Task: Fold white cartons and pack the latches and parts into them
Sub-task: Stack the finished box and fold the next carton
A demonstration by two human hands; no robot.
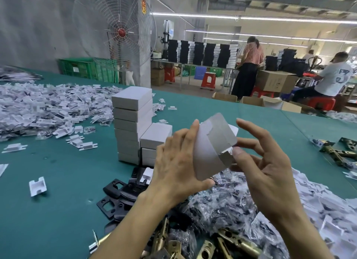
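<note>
I hold a half-folded white carton (pixel 210 150) in the air over the green table (pixel 58 210). My left hand (pixel 177 162) grips its left side, thumb underneath and fingers curled over the top. My right hand (pixel 264 162) presses its thumb on a small side flap, the other fingers spread and relaxed. Brass latches (pixel 228 241) lie near the front edge below my arms. Black strike plates (pixel 117 193) sit to the left of them. Bagged small parts (pixel 222 200) are heaped under my hands.
Two stacks of closed white cartons (pixel 133 123) stand just behind my left hand. A big heap of white plastic inserts (pixel 48 108) covers the table's left, another heap (pixel 328 197) lies at right. More latches (pixel 340 152) at far right. People work beyond the table.
</note>
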